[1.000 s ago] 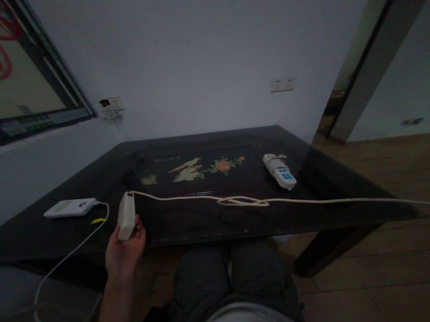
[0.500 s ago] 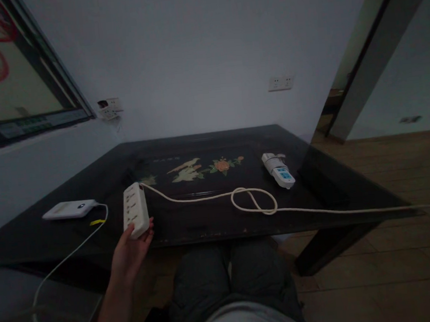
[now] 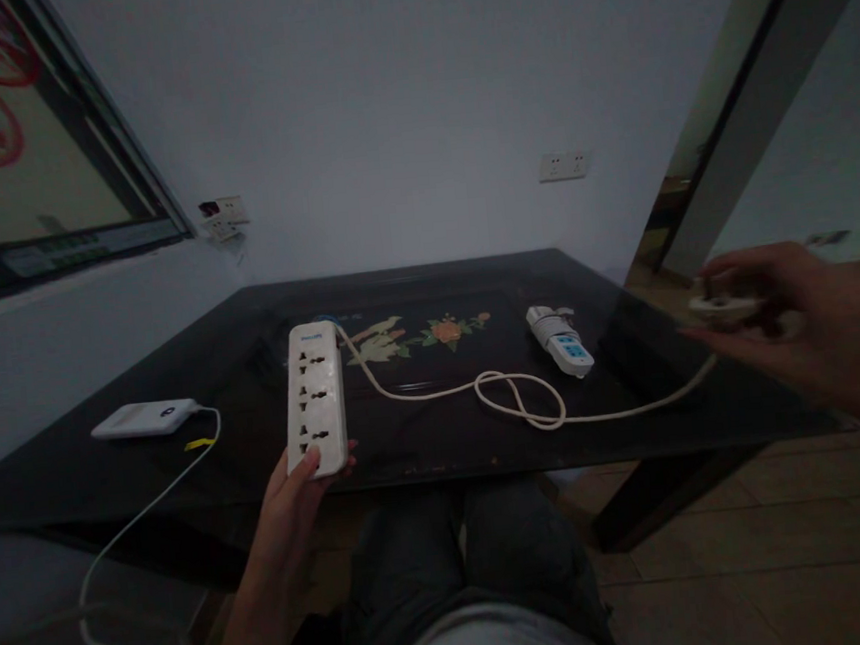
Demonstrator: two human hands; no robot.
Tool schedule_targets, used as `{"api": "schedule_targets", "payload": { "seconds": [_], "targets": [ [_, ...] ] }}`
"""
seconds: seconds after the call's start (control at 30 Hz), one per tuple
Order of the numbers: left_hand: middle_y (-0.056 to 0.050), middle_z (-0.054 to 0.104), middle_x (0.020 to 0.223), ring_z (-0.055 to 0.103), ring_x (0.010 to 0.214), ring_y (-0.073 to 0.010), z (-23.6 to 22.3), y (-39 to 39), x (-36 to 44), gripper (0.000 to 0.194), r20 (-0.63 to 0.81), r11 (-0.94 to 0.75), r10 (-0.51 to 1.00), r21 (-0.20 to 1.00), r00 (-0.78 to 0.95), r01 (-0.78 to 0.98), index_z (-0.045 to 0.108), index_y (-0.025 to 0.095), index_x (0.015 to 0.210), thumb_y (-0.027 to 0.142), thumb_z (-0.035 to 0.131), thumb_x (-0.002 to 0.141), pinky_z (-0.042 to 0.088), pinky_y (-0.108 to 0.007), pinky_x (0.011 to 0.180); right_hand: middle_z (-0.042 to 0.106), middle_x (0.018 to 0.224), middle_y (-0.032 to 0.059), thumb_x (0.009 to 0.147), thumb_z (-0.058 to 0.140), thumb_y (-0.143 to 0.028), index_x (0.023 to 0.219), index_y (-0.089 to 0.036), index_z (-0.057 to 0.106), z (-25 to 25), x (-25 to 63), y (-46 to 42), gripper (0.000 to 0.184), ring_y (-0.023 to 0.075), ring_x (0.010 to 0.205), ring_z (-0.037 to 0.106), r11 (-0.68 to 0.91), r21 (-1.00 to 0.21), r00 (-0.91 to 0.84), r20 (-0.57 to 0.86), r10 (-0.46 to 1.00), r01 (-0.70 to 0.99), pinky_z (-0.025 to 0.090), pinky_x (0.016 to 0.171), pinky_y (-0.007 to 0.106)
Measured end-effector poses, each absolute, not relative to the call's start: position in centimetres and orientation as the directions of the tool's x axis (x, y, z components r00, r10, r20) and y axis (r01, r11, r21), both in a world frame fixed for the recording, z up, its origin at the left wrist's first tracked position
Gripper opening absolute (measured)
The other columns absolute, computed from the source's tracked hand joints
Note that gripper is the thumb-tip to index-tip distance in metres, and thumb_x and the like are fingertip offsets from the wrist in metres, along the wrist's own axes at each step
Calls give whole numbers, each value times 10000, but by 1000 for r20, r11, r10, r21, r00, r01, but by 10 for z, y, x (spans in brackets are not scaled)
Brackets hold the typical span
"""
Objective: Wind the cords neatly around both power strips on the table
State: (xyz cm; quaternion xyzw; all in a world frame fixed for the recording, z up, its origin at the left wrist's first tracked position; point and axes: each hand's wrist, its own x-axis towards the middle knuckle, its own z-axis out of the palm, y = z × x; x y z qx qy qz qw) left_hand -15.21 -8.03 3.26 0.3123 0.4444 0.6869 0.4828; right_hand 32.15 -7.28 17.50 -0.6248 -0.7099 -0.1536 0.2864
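My left hand (image 3: 295, 505) grips the near end of a white power strip (image 3: 314, 397), held face up above the front edge of the dark table (image 3: 412, 284). Its cream cord (image 3: 520, 407) runs right across the table, forms a loop, and rises to my right hand (image 3: 768, 318). That hand is raised at the table's right side and holds the cord's white plug (image 3: 722, 306).
A white power bank (image 3: 144, 419) with a white cable (image 3: 145, 508) lies at the table's left. A small white socket adapter with blue face (image 3: 561, 341) lies at the right. Wall outlets (image 3: 564, 165) sit on the back wall. My knees are under the table's front edge.
My left hand lifted the power strip and turned it face up, moving it right. My right hand came into view holding the plug; the cord loop slackened on the table.
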Motion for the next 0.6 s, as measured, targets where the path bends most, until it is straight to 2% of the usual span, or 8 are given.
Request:
{"api": "schedule_targets", "payload": {
  "seconds": [0.1,0.2,0.27,0.37,0.47,0.53,0.6],
  "targets": [
    [-149,715,896,684,761,-268,35,-82,-143,489,21,-140,953,915,-302,-378,624,82,1074,287,763,652,567,-325,643,645,929,89,819,603,-498,1150,-235,543,187,238,-42,427,220,850,600,480,-69,-343,612,713,875,459,692,360],
    [-150,718,886,682,716,-254,38,-86,-137,510,18,-111,969,922,-246,-370,615,91,1094,326,760,666,559,-328,648,647,1017,61,819,636,-334,1182,-227,529,176,182,-28,394,244,984,569,639,-70,-503,555,663,766,462,788,371],
    [-147,722,867,680,696,-251,39,-90,-135,522,8,-85,976,933,-216,-351,612,96,1097,344,764,664,555,-334,657,643,1093,59,818,654,-303,1184,-220,531,162,158,-18,395,235,1014,569,681,-102,-547,515,660,725,444,836,360],
    [-139,727,859,683,714,-257,43,-100,-131,501,-28,-25,987,945,-157,-325,618,107,1080,354,761,668,547,-331,669,668,1060,69,821,664,-335,1173,-195,546,137,131,10,397,225,920,604,678,-136,-549,482,682,723,430,792,334],
    [-126,728,819,674,678,-236,46,-109,-124,475,-42,3,993,941,-110,-339,626,114,1039,374,757,664,534,-305,636,687,937,67,813,671,-364,1086,-177,596,109,110,45,340,200,821,621,646,-271,-497,455,739,713,411,690,280],
    [-114,726,796,666,661,-219,47,-113,-119,477,-40,-7,992,928,-120,-372,621,122,1039,381,756,661,526,-290,620,682,934,79,776,713,-314,1022,-154,629,91,96,63,305,195,849,621,682,-345,-552,406,728,645,410,704,267],
    [-110,727,790,664,657,-213,47,-114,-115,477,-51,-6,989,920,-136,-393,619,126,1039,386,753,662,524,-286,619,676,983,95,721,757,-251,1029,-136,645,75,85,73,348,204,905,621,721,-412,-642,338,688,557,422,747,270]
  ]
}}
